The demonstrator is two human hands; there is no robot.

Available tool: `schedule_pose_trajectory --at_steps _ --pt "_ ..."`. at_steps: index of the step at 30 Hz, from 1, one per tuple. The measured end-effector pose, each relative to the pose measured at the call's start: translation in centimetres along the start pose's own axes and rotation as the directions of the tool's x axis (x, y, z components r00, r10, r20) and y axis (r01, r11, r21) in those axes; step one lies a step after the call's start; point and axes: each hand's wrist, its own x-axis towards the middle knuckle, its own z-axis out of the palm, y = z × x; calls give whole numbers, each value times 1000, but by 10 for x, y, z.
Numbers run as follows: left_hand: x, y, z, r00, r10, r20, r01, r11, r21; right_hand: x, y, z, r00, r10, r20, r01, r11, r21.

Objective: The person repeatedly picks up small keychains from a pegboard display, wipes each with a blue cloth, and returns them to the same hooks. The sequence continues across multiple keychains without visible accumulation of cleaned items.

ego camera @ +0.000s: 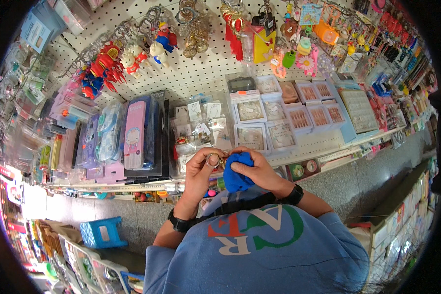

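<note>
My left hand (197,172) pinches the metal split ring (208,162) of a keychain between thumb and finger. A small gold-coloured part (222,162) of the keychain shows between my hands; the rest is hidden by fingers and cloth. Bunched in my right hand (261,169) is a blue cloth (239,176), its edge against the keychain. Both hands are in front of the shelf edge, close to a clear plastic tray (173,161) of carded jewellery. Small boxes with clear lids (250,137) sit just beyond my right hand.
Keychains with red figures (108,62) and gold bells (195,40) hang from a white pegboard (209,70). A pink pencil case (134,134) stands at left on the shelf. Boxes of press-on nails (300,118) lie at right. Behind me, a blue plastic stool (103,232) is on the floor.
</note>
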Motion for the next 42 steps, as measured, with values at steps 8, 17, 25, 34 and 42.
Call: schedule_pose_trajectory --at_steps 8,17,25,34,42 --pt "-4 6 3 993 98 72 -112 968 223 1 11 1 999 -36 30 37 999 -34" --pt "-7 6 2 987 158 38 -163 953 256 1 9 6 989 115 -94 -99 983 156" --pt "-7 0 -5 975 -19 -223 7 999 -51 0 3 10 996 78 47 -79 996 38" --pt "-4 -4 -6 948 55 -313 -72 996 -43 4 12 9 993 105 57 -106 994 12" --pt "-1 1 1 954 36 -297 -50 998 -42 8 16 13 982 68 176 -60 997 -51"
